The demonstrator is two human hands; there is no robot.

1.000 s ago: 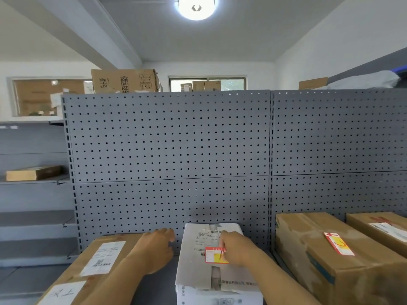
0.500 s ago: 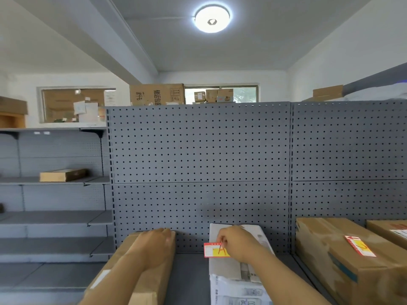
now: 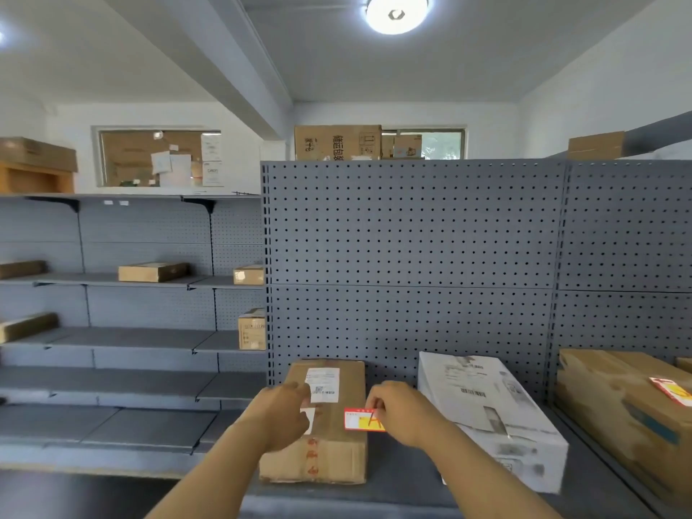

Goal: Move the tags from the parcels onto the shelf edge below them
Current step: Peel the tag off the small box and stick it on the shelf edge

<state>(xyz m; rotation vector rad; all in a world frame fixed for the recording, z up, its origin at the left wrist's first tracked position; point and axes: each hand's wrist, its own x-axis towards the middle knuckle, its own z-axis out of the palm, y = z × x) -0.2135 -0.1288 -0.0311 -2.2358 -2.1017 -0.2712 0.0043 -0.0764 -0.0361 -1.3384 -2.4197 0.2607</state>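
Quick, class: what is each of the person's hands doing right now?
Left hand: resting on the brown parcel, holding nothing that shows.
Right hand: closed, pinching the red and yellow tag.

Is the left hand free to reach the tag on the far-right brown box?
Probably not easily: the left hand rests on the brown parcel, and the right hand and white parcel lie between it and that tag.

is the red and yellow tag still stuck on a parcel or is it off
Off. The red and yellow tag is pinched in the right hand, held in front of the brown cardboard parcel, not stuck flat.
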